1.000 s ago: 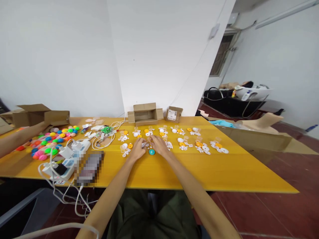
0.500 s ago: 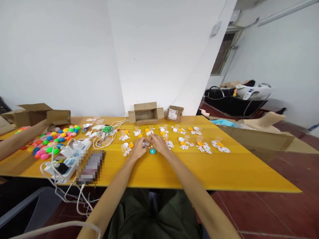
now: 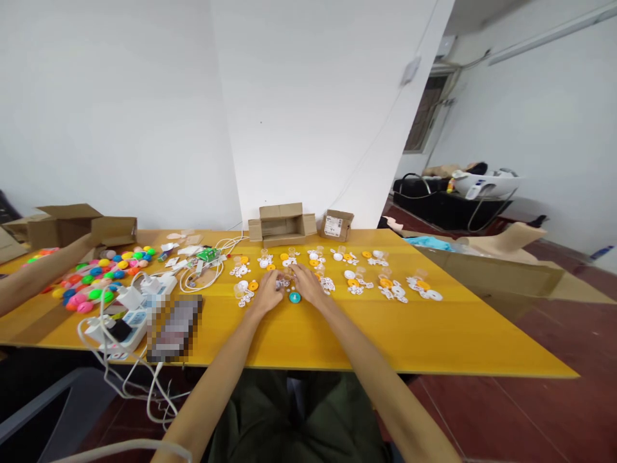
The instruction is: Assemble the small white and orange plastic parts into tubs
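Both hands low over the counter (image 3: 409, 341), near-centre, at the near row of small parts. Left hand (image 3: 268, 292): fingers bent, thumb toward the index finger, at the small white pieces (image 3: 280, 283). Right hand (image 3: 307, 283): fingers curled down and left, tips beside a patch of clear plastic. Whether either is clamped on a part: cannot tell; the fingers and the small scale hide the contact. The 2 hands face each other across a narrow gap, presumably so that both sets of fingertips can reach the same small parts.

1 teal disc (image 3: 295, 298) lies flat on the near side of that gap, between the hands, untouched. Its spot probably keeps it within reach of either hand.

Parts stand in separate clusters, in 2 loose rows running left to right. Typical cluster at right: yellow disc (image 3: 386, 283), white disc (image 3: 434, 295), clear cup (image 3: 423, 272). The spacing suggests matching parts are kept together, unmixed.

Far side: open cardboard box (image 3: 282, 225) and smaller box (image 3: 336, 226), by the wall, likely to leave the near surface free for handling. Left: coloured balls (image 3: 85, 307), power strip (image 3: 129, 337), and another person's arm (image 3: 43, 273) reaching toward a carton, well apart from these hands.
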`<state>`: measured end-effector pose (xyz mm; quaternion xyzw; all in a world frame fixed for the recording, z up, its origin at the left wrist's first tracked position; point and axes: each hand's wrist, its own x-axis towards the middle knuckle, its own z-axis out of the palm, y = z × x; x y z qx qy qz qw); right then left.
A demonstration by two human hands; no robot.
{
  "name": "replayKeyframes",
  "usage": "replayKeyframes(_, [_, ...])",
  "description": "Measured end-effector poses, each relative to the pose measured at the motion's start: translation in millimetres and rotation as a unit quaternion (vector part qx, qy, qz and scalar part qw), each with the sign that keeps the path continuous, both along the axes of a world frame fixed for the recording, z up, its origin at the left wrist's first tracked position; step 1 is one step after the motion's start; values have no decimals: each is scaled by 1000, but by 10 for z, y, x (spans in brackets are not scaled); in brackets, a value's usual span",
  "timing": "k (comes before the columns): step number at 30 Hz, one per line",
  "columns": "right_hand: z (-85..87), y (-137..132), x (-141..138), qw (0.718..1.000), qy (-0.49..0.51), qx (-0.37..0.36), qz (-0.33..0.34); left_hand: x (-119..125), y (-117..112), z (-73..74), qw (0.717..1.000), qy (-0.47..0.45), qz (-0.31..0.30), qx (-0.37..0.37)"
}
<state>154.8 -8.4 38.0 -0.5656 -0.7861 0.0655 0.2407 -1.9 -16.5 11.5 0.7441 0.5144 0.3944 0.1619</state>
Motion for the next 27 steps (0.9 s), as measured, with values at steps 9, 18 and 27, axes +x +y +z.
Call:
replayKeyframes(9, [59, -124, 75, 1000, -17, -2, -9, 34, -92, 108, 1000, 25, 2, 6])
replayKeyframes(18, [-21, -128, 162, 999, 5, 33, -6, 37, -84, 110, 999, 40, 8, 16])
replayKeyframes(27, [-216, -103, 306, 991, 1, 96, 92, 53, -162, 170, 997, 77, -15, 24])
